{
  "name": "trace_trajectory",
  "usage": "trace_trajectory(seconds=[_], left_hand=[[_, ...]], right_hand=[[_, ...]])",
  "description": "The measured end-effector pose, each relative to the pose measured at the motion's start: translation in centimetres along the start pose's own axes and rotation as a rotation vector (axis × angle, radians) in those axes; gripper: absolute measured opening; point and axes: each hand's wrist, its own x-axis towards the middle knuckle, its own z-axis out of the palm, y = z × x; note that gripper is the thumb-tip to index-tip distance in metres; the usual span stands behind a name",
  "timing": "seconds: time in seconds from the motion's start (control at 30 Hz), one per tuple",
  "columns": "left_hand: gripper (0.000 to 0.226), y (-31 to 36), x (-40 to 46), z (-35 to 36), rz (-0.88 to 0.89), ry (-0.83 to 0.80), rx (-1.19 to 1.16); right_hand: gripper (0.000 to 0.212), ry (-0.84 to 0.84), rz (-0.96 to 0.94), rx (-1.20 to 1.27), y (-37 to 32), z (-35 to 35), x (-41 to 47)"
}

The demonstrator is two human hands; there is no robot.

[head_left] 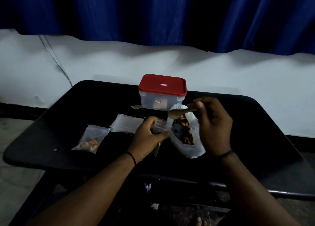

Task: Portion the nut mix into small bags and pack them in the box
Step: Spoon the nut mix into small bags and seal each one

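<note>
An open clear bag of nut mix (185,137) lies on the black table (102,103) in front of me. My right hand (214,123) holds a wooden spoon (179,113) whose bowl hovers over the bag's mouth. My left hand (148,137) grips a small clear bag (159,125) just left of the nut bag. A filled small bag (91,139) lies flat at the left, with a stack of empty small bags (127,123) beside it. The clear box with its red lid (162,85) on stands behind the nut bag.
A small scrap (136,107) lies left of the box. A crumb (55,149) sits near the table's left edge. Behind the table are a white wall and a blue curtain (153,12). A thin cable (56,62) hangs down the wall at the left.
</note>
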Motion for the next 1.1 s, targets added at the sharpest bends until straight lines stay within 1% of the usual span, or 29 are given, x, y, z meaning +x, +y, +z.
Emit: trace_trajectory(seconds=[0.07, 0.1, 0.17, 0.23, 0.33, 0.43, 0.47, 0.53, 0.6, 0.7, 0.8, 0.9, 1.1], left_hand=[[0.028, 0.1, -0.1, -0.1, 0.006, 0.0, 0.022], [0.028, 0.1, 0.0, -0.1, 0.01, 0.002, 0.031], [0.029, 0.0, 0.0, 0.0, 0.019, 0.0, 0.043], [0.031, 0.0, 0.0, 0.0, 0.014, -0.011, 0.05], [0.032, 0.0, -0.1, 0.0, 0.008, -0.016, 0.077], [0.032, 0.0, -0.3, 0.0, 0.006, -0.022, 0.073], [0.032, 0.0, -0.3, -0.1, 0.002, -0.025, 0.068], [0.033, 0.0, -0.4, 0.0, -0.005, -0.031, 0.066], [0.033, -0.1, -0.4, 0.0, -0.004, -0.033, 0.06], [0.032, -0.2, -0.2, 0.0, -0.004, -0.034, 0.066], [0.031, -0.3, -0.2, 0.0, 0.004, -0.036, 0.081], [0.031, -0.2, -0.2, 0.1, 0.006, -0.043, 0.076], [0.032, -0.2, -0.3, 0.0, -0.006, -0.041, 0.062]], right_hand=[[0.009, 0.078, 0.131, -0.086, 0.8, -0.6, 0.3], [0.01, 0.09, 0.184, -0.155, 1.2, -1.0, 0.4], [0.01, 0.042, 0.224, -0.304, 1.6, -1.6, 0.6], [0.01, -0.048, 0.182, -0.457, 1.4, -1.7, 0.7], [0.012, -0.154, 0.066, -0.682, 0.7, -1.2, 0.7], [0.017, -0.22, 0.036, -0.759, 0.5, -0.5, 0.3], [0.017, -0.237, 0.062, -0.75, 0.7, -0.2, 0.1], [0.015, -0.232, 0.204, -0.658, 1.4, 0.0, 0.0], [0.013, -0.186, 0.382, -0.534, 2.7, 0.0, 0.1], [0.016, -0.138, 0.596, -0.407, 4.6, -0.4, 0.1], [0.018, -0.042, 0.766, -0.245, 5.7, -0.6, 0.1], [0.019, 0.046, 0.854, -0.162, 6.8, -0.6, 0.3], [0.021, 0.142, 0.914, -0.068, 7.7, -0.8, 0.3]])
